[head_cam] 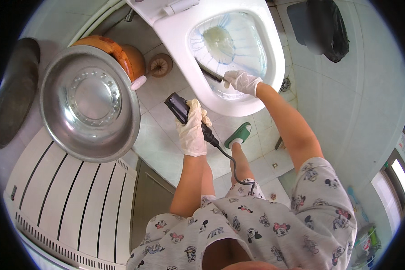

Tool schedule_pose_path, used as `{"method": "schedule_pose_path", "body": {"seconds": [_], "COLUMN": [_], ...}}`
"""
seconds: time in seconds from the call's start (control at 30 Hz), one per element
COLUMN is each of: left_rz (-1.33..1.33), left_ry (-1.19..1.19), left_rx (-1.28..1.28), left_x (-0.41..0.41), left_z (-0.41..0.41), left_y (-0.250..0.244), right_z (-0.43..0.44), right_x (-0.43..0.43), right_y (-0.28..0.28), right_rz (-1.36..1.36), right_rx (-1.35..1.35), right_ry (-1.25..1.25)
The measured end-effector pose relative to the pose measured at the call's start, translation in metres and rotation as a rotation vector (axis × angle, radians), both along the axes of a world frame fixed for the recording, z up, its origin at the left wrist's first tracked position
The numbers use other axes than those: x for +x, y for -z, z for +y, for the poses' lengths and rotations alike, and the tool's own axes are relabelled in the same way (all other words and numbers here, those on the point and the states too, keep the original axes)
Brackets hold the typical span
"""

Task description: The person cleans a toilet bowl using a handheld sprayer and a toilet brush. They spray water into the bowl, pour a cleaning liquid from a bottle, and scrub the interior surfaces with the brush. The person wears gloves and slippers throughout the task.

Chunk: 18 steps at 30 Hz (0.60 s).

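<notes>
My left hand [193, 130], in a pale rubber glove, is closed around a black corded device [178, 107] whose cable runs down towards my shirt. My right hand [243, 82], in a whitish glove, grips a long brush with dark bristles [211, 74] by its end. The brush lies over the near left inner edge of the white toilet bowl [219, 107]. Blue streaks run down the inside of the bowl, and yellowish water stands at its bottom. The device is held outside the bowl, to the left of its rim.
A large metal basin [54, 98] stands at the left beside an orange container [121, 57]. Below it is a white slatted surface [71, 202]. A bin with a black bag [337, 37] is at the upper right. My foot in a green slipper [242, 132] is on the tiles.
</notes>
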<state>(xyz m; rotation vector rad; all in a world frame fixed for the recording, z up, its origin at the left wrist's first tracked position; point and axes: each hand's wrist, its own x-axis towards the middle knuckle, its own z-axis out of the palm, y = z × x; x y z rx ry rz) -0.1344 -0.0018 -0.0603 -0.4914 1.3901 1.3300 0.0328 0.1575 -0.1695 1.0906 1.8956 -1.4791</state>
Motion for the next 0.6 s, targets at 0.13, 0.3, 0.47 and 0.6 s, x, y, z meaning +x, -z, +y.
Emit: {"method": "schedule_pose_path", "body": {"seconds": [0.13, 0.3, 0.47, 0.6], "left_rz": [0.008, 0.022, 0.059, 0.071], "left_ry": [0.017, 0.028, -0.009, -0.004], "left_rx": [0.019, 0.023, 0.070, 0.077], "left_x": [0.008, 0.016, 0.020, 0.024], "left_z": [0.007, 0.013, 0.008, 0.004], "left_y": [0.001, -0.005, 0.001, -0.005], "right_z": [0.000, -0.017, 0.032, 0.047], "right_x": [-0.011, 0.019, 0.056, 0.045], "right_y": [-0.005, -0.030, -0.077, -0.045], "right_rz": [-0.068, -0.182, -0.556, -0.580], "right_rx": [-0.005, 0.061, 0.241, 0.123], "right_ry": [0.100, -0.385, -1.017, -1.129]}}
